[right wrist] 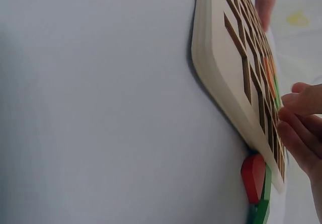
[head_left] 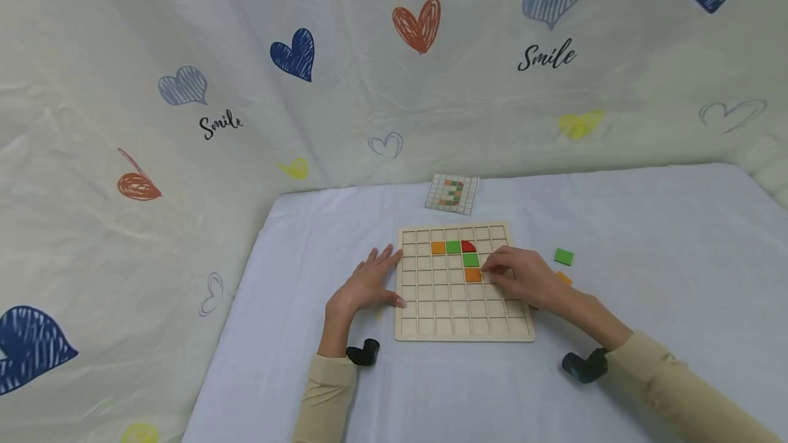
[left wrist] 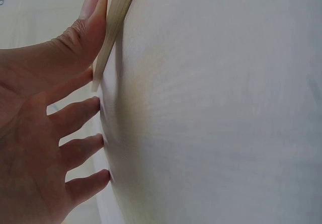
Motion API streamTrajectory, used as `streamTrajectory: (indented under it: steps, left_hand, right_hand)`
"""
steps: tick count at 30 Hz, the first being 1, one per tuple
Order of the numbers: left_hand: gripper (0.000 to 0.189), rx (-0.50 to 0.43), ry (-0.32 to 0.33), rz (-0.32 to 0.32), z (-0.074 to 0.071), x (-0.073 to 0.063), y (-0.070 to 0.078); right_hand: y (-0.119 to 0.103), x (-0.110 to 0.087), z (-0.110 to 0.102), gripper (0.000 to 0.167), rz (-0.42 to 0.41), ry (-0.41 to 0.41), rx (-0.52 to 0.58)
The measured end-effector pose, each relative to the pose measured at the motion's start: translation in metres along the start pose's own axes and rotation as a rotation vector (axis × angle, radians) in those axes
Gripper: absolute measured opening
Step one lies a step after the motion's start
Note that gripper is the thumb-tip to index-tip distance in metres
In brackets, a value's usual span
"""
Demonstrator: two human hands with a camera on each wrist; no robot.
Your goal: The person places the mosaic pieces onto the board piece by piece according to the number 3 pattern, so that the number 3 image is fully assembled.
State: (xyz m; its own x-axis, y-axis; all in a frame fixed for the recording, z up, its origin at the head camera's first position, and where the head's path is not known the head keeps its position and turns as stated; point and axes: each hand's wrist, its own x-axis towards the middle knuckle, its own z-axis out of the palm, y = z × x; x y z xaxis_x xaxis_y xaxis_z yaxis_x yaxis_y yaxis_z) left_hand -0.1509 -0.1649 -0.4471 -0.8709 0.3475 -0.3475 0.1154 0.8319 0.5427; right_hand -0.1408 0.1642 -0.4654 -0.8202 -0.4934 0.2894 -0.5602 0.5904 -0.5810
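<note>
A wooden grid board [head_left: 425,331] lies on the white cloth. Along one row near its top sit an orange tile [head_left: 438,248], a green tile [head_left: 453,247] and a red tile with one rounded corner [head_left: 468,247]. Below the red one come another green tile [head_left: 470,260] and a lower orange tile [head_left: 472,275]. My right hand [head_left: 523,275] is over the board's right side, fingers loosely bent, fingertips at the lower orange tile's right edge. At the left edge, my left hand [head_left: 367,284] spreads its fingers, with the thumb [left wrist: 93,25] against the rim.
Behind the board lies a pattern card [head_left: 436,190]. Right of the board are a loose green tile [head_left: 563,256] and a partly covered orange one [head_left: 563,278]. The right wrist view shows a red piece [right wrist: 253,177] beside green pieces [right wrist: 263,199] at the board's edge.
</note>
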Motion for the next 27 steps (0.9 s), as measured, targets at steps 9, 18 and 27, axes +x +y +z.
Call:
streamTrajectory:
  steps: [9,18,27]
  left_hand:
    - [0.104,0.002,-0.010,-0.009,0.000,0.000,0.001]
    - [0.104,0.006,-0.012,-0.009,-0.001,-0.002,0.002]
    - [0.104,0.012,-0.010,-0.008,0.000,0.000,0.002]
  right_hand:
    - [0.010,-0.018,-0.013,0.021,0.119,-0.055,-0.031]
    - [0.020,-0.038,-0.028,0.024,0.069,-0.017,-0.100]
    - [0.030,-0.048,-0.032,0.027,0.050,0.004,-0.118]
